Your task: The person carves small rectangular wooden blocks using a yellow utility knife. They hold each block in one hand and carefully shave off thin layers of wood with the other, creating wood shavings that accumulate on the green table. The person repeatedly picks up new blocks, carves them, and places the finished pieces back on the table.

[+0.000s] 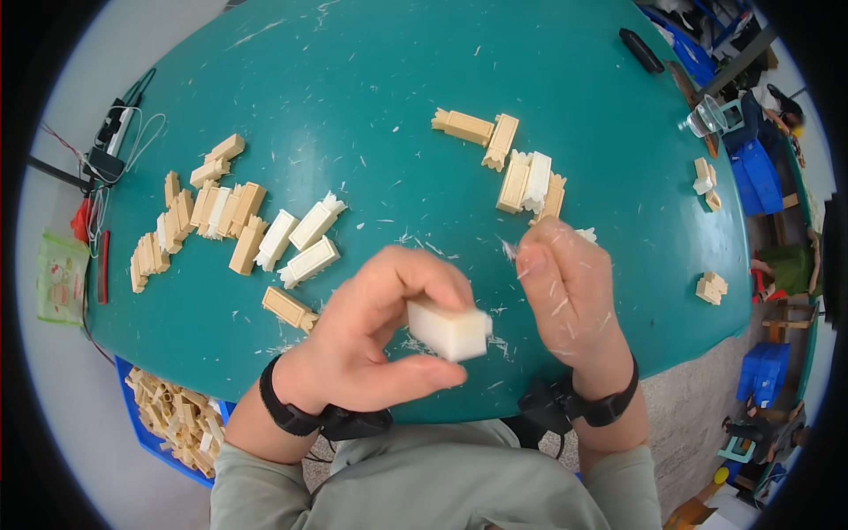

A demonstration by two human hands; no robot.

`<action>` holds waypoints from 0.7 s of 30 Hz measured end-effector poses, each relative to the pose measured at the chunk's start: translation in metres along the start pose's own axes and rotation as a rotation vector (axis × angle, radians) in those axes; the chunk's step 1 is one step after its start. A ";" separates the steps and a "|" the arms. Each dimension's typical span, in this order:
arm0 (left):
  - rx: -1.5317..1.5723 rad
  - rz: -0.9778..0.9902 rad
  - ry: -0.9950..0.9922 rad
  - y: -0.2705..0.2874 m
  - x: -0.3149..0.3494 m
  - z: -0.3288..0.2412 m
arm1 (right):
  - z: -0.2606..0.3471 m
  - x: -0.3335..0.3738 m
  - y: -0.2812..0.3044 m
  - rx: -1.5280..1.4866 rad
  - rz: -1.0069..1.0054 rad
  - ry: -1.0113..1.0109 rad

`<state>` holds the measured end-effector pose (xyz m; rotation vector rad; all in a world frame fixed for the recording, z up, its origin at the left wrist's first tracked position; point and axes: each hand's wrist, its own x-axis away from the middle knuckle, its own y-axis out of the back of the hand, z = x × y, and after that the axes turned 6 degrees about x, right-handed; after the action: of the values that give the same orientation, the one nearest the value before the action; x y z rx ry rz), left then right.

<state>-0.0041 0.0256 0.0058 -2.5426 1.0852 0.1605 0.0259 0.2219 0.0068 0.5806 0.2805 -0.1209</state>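
My left hand [371,327] grips a cream-white rectangular block [448,331] between thumb and fingers, over the near part of the green table. The block is slightly blurred. To its right, my right hand [570,287] is closed with the thumb pressed on the curled fingers. Thin white shavings cling to it, and a pale wisp [508,249] shows at its fingertips; what it holds is hidden. Beyond my left hand lie white carved blocks [314,261] with jagged ends, and a tan one [289,307] rests close to my knuckles.
The green table [380,88] carries scattered shavings. Tan blocks [185,212] cluster at the left, others [464,126] lie beyond my right hand. A blue bin [168,442] of blocks stands at lower left. A clear cup [704,117] and black object [641,51] are at the far right.
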 end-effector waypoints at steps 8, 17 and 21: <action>-0.233 -0.123 -0.132 0.006 -0.006 0.005 | 0.009 0.004 -0.001 -0.202 0.104 -0.083; -0.687 -0.182 -0.204 0.005 -0.005 0.004 | 0.005 0.007 -0.012 -0.112 0.077 -0.041; -0.677 -0.273 -0.263 -0.001 -0.007 0.009 | 0.002 0.007 -0.014 0.010 0.060 -0.005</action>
<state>-0.0077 0.0348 -0.0006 -3.0927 0.6375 0.8909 0.0301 0.2088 -0.0010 0.5978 0.2579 -0.0657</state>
